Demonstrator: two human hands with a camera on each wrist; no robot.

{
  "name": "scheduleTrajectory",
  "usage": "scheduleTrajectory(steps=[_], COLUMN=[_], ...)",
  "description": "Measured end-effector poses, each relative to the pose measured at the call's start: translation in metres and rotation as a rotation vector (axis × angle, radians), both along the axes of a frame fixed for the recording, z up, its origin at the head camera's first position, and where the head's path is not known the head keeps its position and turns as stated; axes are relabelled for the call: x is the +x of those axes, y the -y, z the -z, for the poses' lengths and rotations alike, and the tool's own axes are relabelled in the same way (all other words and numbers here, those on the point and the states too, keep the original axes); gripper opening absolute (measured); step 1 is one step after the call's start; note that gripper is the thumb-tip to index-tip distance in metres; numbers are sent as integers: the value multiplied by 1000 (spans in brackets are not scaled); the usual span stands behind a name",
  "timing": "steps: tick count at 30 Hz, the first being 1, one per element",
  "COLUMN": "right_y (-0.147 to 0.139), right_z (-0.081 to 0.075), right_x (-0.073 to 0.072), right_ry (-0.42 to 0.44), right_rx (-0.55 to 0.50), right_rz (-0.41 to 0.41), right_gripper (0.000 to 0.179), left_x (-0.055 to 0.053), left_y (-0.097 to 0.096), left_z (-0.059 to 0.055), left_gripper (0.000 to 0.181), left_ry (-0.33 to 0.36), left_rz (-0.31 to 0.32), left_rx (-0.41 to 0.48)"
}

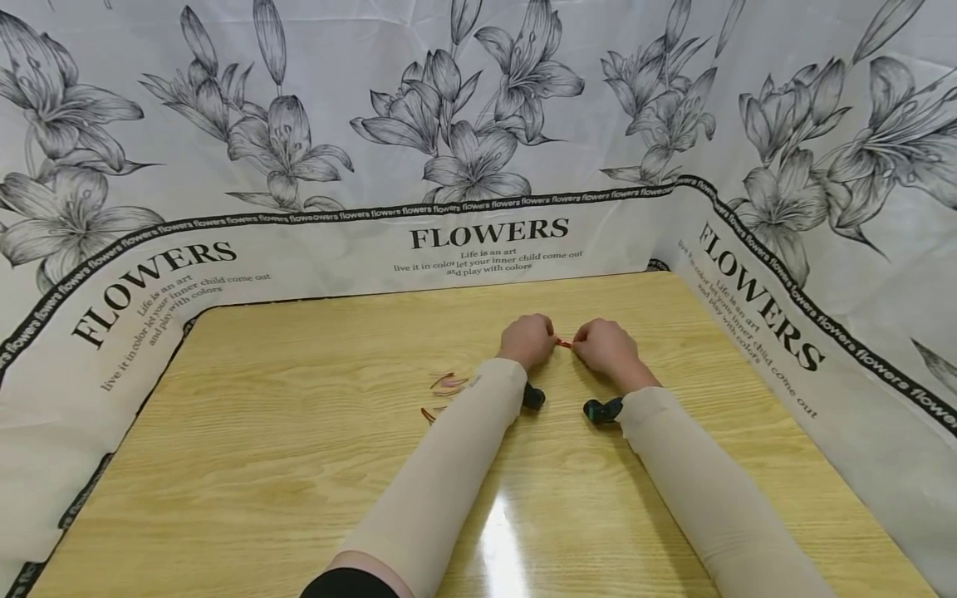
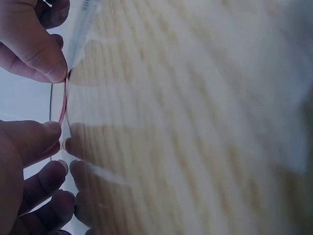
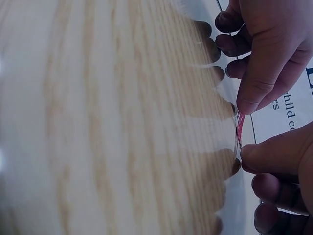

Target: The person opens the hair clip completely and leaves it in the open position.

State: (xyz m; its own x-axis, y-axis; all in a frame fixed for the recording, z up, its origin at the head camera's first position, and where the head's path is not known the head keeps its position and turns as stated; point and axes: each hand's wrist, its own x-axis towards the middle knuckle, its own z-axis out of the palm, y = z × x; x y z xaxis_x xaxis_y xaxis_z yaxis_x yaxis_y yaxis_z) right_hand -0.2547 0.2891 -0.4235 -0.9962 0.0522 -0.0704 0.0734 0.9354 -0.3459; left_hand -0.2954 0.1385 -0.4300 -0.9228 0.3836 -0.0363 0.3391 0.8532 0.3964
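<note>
My left hand [image 1: 528, 340] and right hand [image 1: 607, 347] meet over the far middle of the table, a small gap between them. A thin red strand [image 1: 564, 343], like a wire or a narrow band, spans that gap. Each hand pinches one end between thumb and fingers. In the left wrist view the strand [image 2: 63, 100] runs slightly bowed, just above the shiny tabletop. Seen from the right wrist, the red strand [image 3: 239, 128] seems to be made of several fine lines lying together. Its ends are hidden under the fingertips.
Several thin reddish and pale strands [image 1: 449, 382] lie on the wood-patterned table [image 1: 299, 448], left of my left forearm, which partly covers them. A white cloth with flower prints [image 1: 478, 241] rises along the back and both sides. Dark wrist devices [image 1: 602, 411] sit below both hands.
</note>
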Motion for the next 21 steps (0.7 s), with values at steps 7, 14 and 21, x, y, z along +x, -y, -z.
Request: scheduleTrajectory(steps=[7,14,21], right_y=[-1,-2,-3], right_z=[2,3,4], right_x=[-1,1,2], right_ry=[-8,-4,-8], right_rx=[-2,-6,-11], right_rz=[3,7,-13], right_gripper=[19,18,18], left_x=[2,0,0], left_y=[0,2,4], left_z=[1,7,10], left_gripper=[12,14,15], left_ry=[-6,1,-13], left_rz=[-4,4,20], left_rx=[26,62,75])
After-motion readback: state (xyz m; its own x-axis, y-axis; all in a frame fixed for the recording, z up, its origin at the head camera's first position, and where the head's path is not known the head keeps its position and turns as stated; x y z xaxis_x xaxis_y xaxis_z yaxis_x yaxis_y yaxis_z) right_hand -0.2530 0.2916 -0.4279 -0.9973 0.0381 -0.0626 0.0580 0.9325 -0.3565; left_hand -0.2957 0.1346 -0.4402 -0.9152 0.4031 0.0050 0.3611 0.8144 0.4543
